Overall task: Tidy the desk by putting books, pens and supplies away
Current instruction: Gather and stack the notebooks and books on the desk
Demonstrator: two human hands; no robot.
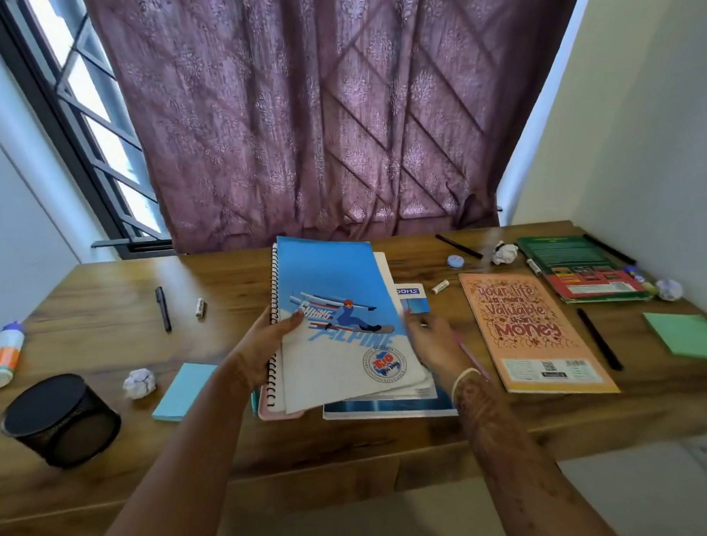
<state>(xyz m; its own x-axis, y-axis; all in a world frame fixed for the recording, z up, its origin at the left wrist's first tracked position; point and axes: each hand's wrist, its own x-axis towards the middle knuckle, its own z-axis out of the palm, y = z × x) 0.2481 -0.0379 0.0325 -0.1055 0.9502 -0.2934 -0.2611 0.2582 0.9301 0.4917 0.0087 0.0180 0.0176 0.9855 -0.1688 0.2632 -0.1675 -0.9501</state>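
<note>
My left hand grips the spiral edge of a blue-and-white skiing notebook, tilted up above a stack of books in the middle of the wooden desk. My right hand holds the right edge of that raised pile, fingers near a small blue box. An orange book lies flat to the right, a green book behind it. Black pens lie at left, at right and at the back.
A black mesh pen holder and a glue bottle stand at front left. Blue sticky notes, green sticky notes, crumpled paper balls, a small round blue tin and erasers are scattered around. A purple curtain hangs behind.
</note>
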